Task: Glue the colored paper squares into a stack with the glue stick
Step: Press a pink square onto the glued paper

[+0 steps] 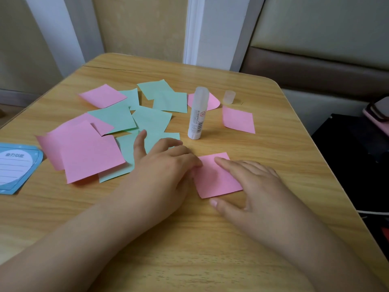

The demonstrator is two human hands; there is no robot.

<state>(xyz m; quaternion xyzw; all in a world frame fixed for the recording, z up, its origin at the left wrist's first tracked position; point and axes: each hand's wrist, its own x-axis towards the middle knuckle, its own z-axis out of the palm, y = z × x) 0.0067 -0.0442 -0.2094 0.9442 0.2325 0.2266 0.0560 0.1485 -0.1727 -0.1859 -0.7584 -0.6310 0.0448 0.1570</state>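
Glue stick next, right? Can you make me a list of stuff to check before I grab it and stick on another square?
1. Glue stick in easy reach: ok, it stands upright on the table just beyond the hands.
2. Cap off: ok, it sits apart, behind the stick.
3. Glue showing at the tip: cannot tell.
4. Pink square flat and held still: ok, the left hand touches its left edge and the right hand rests flat on it.
5. A hand free to grab: not ok, both are on the square.
6. Next square ready: ok, green squares lie loose to the left.
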